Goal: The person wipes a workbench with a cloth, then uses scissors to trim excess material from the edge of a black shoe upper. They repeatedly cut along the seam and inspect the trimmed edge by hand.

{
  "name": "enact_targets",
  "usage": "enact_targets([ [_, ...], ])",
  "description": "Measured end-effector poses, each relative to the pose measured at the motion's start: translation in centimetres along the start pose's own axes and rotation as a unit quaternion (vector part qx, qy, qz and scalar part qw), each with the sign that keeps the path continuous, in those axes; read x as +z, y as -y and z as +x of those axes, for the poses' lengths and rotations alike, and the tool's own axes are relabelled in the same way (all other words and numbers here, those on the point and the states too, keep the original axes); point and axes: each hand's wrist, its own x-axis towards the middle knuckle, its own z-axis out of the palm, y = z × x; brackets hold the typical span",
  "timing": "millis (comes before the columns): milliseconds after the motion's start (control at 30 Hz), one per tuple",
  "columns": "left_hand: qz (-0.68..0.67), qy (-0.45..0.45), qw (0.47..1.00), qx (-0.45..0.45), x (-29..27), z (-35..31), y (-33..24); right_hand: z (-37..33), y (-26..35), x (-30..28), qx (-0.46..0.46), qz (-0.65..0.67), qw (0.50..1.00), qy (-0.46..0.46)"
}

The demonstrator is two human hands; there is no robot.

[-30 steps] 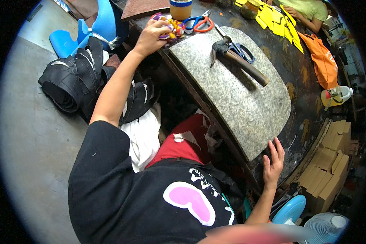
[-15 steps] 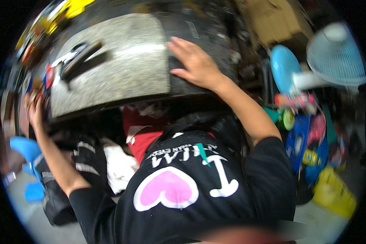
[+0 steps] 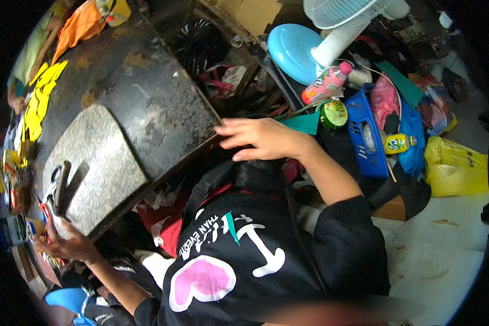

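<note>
My left hand [image 3: 70, 244] is at the near left corner of a grey speckled board [image 3: 106, 176], fingers apart, beside small jars and a red-handled tool. I see nothing held in it. On the board's left part lies a hammer [image 3: 63, 182] with a dark handle; scissors [image 3: 55, 175] partly show beside it. The board rests on a worn dark table [image 3: 163, 103]. My right hand [image 3: 263, 139] is at the table's right corner, its fingers stretched out toward the edge and nothing in its grasp. Whether the fingertips touch the edge I cannot tell.
Another person's hand [image 3: 17, 102] is at the far left, near yellow cut pieces [image 3: 42, 100] and an orange cloth [image 3: 80, 30]. On the right stand a fan with a blue base [image 3: 294, 53], a pink bottle [image 3: 328, 86], a blue basket [image 3: 361, 138] and a yellow bag [image 3: 457, 165].
The view has swung to the right. My right hand has gone from beside the board to the table's right corner. My left hand shows more fully, near the board's corner.
</note>
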Motion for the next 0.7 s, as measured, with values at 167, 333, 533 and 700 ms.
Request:
enact_targets([
  [167, -0.243, 0.153, 0.937, 0.198, 0.3, 0.5, -14.2, -7.8, 0.9, -8.6, 0.063, 0.231, 0.968, -0.074],
  [333, -0.313, 0.356, 0.875, 0.103, 2.1, 0.4, -19.1, -11.9, 1.8, -12.5, 0.144, 0.205, 0.966, -0.071],
  [533, -0.357, 0.348, 0.863, 0.081, 2.9, -0.1, -19.0, -13.2, 2.6, -11.5, 0.296, 0.135, 0.946, 0.014],
  [700, -0.342, 0.355, 0.865, 0.099, 3.1, -0.3, -18.8, -16.8, 1.1, -11.6, 0.353, 0.104, 0.923, -0.11],
])
